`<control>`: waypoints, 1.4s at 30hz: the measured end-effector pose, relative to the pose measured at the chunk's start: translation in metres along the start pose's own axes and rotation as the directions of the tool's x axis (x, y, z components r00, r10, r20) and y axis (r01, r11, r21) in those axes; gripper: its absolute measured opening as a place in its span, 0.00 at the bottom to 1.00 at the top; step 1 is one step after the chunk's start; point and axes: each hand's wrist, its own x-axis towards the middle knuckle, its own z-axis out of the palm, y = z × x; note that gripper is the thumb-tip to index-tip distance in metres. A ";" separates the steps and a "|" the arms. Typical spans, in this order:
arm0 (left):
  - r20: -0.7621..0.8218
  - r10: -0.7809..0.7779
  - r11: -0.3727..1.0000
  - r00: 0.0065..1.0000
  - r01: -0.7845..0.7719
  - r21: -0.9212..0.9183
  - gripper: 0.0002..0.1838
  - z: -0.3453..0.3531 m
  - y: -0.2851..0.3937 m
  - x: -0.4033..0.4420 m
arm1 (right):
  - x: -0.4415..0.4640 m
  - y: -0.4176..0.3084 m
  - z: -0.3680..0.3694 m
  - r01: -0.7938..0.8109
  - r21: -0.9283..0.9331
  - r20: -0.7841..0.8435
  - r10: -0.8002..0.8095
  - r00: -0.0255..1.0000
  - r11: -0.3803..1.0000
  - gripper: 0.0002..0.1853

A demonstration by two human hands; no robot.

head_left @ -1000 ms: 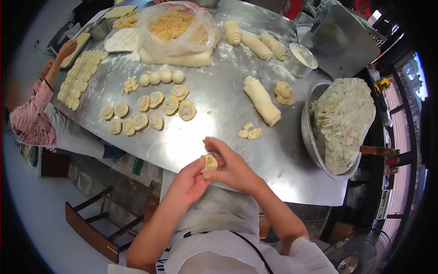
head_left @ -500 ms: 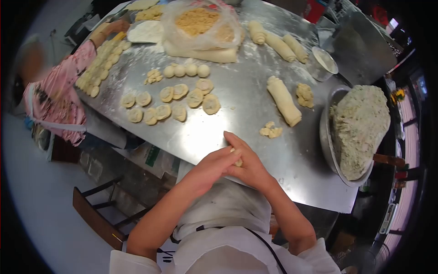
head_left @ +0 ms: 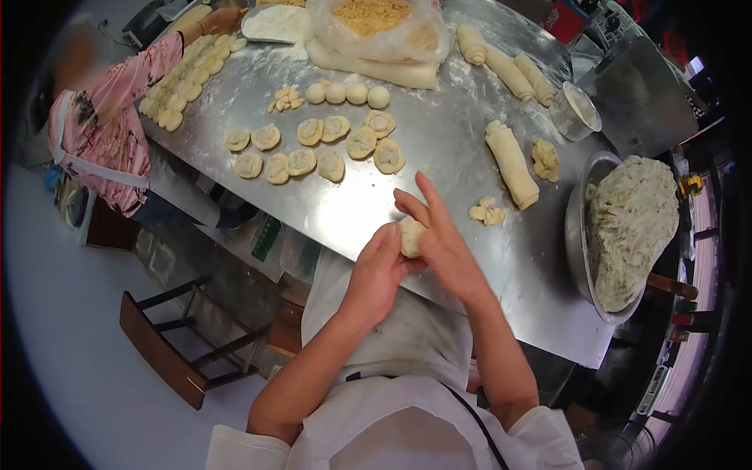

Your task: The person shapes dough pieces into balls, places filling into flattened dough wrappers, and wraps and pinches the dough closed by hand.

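Between my two hands, over the near edge of the steel table (head_left: 458, 317), is a small pale piece of dough (head_left: 411, 236). My left hand (head_left: 379, 270) grips it from the left, the thumb on top and the fingers partly hidden. On the other side, my right hand (head_left: 440, 244) holds the dough near the base of its fingers, with two fingers stretched forward. Beyond my hands lie several flattened dough rounds with a filling showing (head_left: 361, 142). Behind those is a row of smooth dough balls (head_left: 357, 94) beside a pile of small dough bits (head_left: 285, 99).
A dough roll (head_left: 512, 164) and dough scraps (head_left: 488, 211) lie right of my hands. A metal bowl (head_left: 578, 235) holds a large mound of green-flecked filling (head_left: 634, 227). At the far left, another person in a pink sleeve (head_left: 149, 66) reaches toward rows of dough pieces (head_left: 184, 82). A chair (head_left: 168, 352) stands lower left.
My hands have gone from pressed together around the dough to more apart, exposing it. Two right fingers now stretch forward. The view has shifted, so the table's contents sit further right.
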 end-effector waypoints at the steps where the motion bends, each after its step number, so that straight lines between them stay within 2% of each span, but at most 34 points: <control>1: 0.010 -0.022 1.000 1.000 0.022 0.008 0.24 -0.002 -0.001 -0.003 | 0.001 -0.004 -0.015 -0.063 0.049 0.154 0.054 0.987 0.997 0.47; 3: 0.035 -0.053 0.998 0.998 0.052 0.022 0.25 -0.003 0.002 -0.006 | -0.004 -0.019 -0.008 -0.078 -0.246 0.123 0.111 0.986 0.966 0.41; 5: 0.007 -0.106 0.992 0.994 0.105 0.067 0.27 0.002 0.000 -0.006 | -0.007 -0.021 -0.005 -0.099 -0.395 0.081 0.141 0.987 0.913 0.33; 7: 0.013 -0.141 0.982 0.990 0.138 0.131 0.28 0.007 0.002 -0.003 | -0.006 -0.006 -0.007 -0.116 -0.411 0.042 0.146 0.988 0.904 0.22; 9: 0.024 -0.152 0.968 0.988 0.144 0.204 0.29 0.006 0.005 -0.005 | -0.005 0.010 -0.007 0.020 -0.449 -0.015 -0.030 0.999 0.893 0.17; 10: 0.027 -0.125 0.982 0.992 0.120 0.143 0.29 0.007 0.002 -0.007 | -0.004 0.015 -0.006 0.089 -0.467 -0.039 -0.121 0.992 0.880 0.16; 12: 0.031 -0.062 0.998 0.998 0.061 0.033 0.29 0.010 0.000 -0.009 | -0.002 0.013 -0.002 0.040 -0.447 -0.093 -0.091 0.991 0.894 0.18; 14: 0.030 -0.039 0.999 0.999 0.039 0.028 0.28 0.009 0.004 -0.012 | 0.001 0.007 0.005 0.015 -0.368 -0.093 -0.053 0.994 0.930 0.21; 16: 0.051 -0.027 0.998 0.998 0.025 0.053 0.28 0.003 0.006 -0.012 | 0.003 0.001 0.014 -0.003 -0.225 -0.042 -0.007 0.999 0.974 0.24; 18: 0.091 -0.016 0.994 0.996 0.007 0.107 0.29 -0.013 0.007 -0.008 | 0.004 0.000 -0.004 -0.026 0.001 0.121 0.025 0.992 1.000 0.30; 20: 0.130 -0.099 0.992 0.987 0.088 0.089 0.29 -0.018 0.011 -0.009 | 0.006 -0.001 -0.012 -0.066 -0.028 0.206 0.071 0.976 0.997 0.32; 21: 0.155 -0.145 0.988 0.977 0.134 0.080 0.29 -0.018 0.012 -0.009 | 0.005 -0.008 -0.010 -0.080 -0.168 0.196 0.112 0.974 0.983 0.32; 23: 0.177 -0.199 0.975 0.964 0.177 0.133 0.29 -0.019 0.007 -0.004 | 0.004 -0.023 -0.003 -0.193 -0.298 0.165 0.249 0.954 0.935 0.27; 24: 0.189 -0.225 0.967 0.956 0.196 0.162 0.28 -0.018 0.005 -0.001 | 0.004 -0.017 -0.003 -0.136 -0.328 0.118 0.183 0.976 0.935 0.26; 26: 0.114 -0.211 0.970 0.971 0.193 0.145 0.29 -0.003 0.013 -0.001 | 0.005 0.005 -0.008 -0.029 -0.387 0.046 0.051 0.998 0.921 0.24; 28: 0.063 -0.166 0.982 0.984 0.159 0.098 0.28 0.006 0.012 -0.002 | 0.004 0.010 -0.009 0.011 -0.439 -0.005 -0.015 1.000 0.898 0.25; 30: 0.043 -0.097 0.995 0.994 0.095 0.033 0.28 0.007 0.006 -0.004 | 0.005 0.011 -0.005 0.036 -0.441 -0.021 -0.051 0.998 0.897 0.26; 32: 0.034 -0.057 0.997 0.998 0.055 0.061 0.28 -0.004 -0.001 0.001 | 0.005 0.006 0.004 0.047 -0.398 -0.009 -0.055 0.998 0.916 0.27; 34: 0.061 -0.075 0.995 0.995 0.070 0.077 0.28 -0.010 0.001 0.001 | 0.003 0.002 -0.008 -0.048 -0.054 0.069 0.052 0.996 0.997 0.29; 36: 0.120 -0.146 0.987 0.982 0.136 0.084 0.28 -0.011 0.007 0.000 | 0.003 -0.002 -0.013 -0.131 -0.013 0.130 0.131 0.983 0.991 0.29; 38: 0.126 -0.216 0.971 0.968 0.198 0.136 0.28 -0.010 0.000 0.002 | 0.000 -0.012 -0.014 -0.172 -0.268 0.120 0.210 0.970 0.948 0.28; 39: 0.139 -0.249 0.959 0.959 0.224 0.171 0.28 -0.007 -0.001 0.005 | 0.000 -0.010 -0.016 -0.146 -0.295 0.074 0.175 0.982 0.944 0.26; 42: 0.092 -0.281 0.957 0.955 0.271 0.107 0.27 0.006 0.001 0.009 | 0.000 0.008 -0.024 -0.061 -0.389 -0.031 0.053 0.998 0.919 0.21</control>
